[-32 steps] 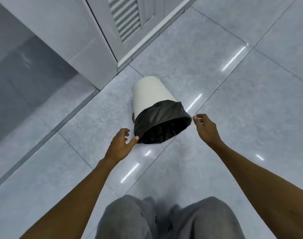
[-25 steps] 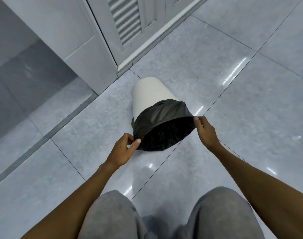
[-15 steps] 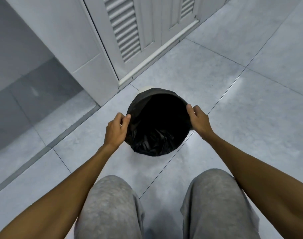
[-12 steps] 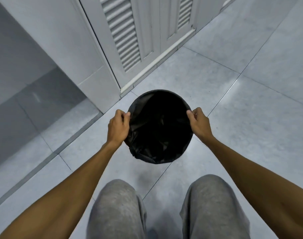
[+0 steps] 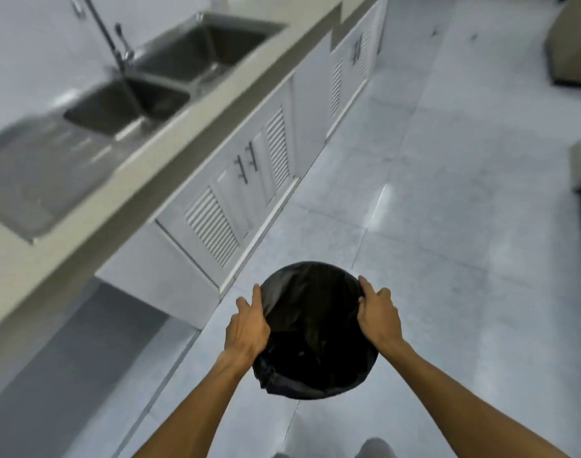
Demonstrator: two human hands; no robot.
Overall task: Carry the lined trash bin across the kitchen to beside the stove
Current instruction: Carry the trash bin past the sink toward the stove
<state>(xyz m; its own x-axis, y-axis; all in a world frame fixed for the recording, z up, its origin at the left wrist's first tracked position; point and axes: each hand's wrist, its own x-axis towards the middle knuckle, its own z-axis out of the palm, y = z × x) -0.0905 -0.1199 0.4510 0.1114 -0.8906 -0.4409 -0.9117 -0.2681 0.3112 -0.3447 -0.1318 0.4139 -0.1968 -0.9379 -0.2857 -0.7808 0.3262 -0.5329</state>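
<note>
The trash bin (image 5: 315, 335) is seen from above, its mouth lined with a black bag that hides the white body. It is held off the floor in front of me. My left hand (image 5: 248, 325) grips the left side of the rim, fingers over the bag. On the opposite side, my right hand (image 5: 378, 317) clasps the rim. No stove is in view.
A long counter (image 5: 150, 153) with a double steel sink (image 5: 157, 71) and tap runs along the left, white louvred cabinet doors (image 5: 236, 200) below it. Grey tiled floor (image 5: 448, 209) stretches ahead. A tan box-like object (image 5: 573, 44) stands far right.
The bin went from lying tilted on the floor to upright and lifted in both hands. The view has risen from the floor to take in the counter and sink.
</note>
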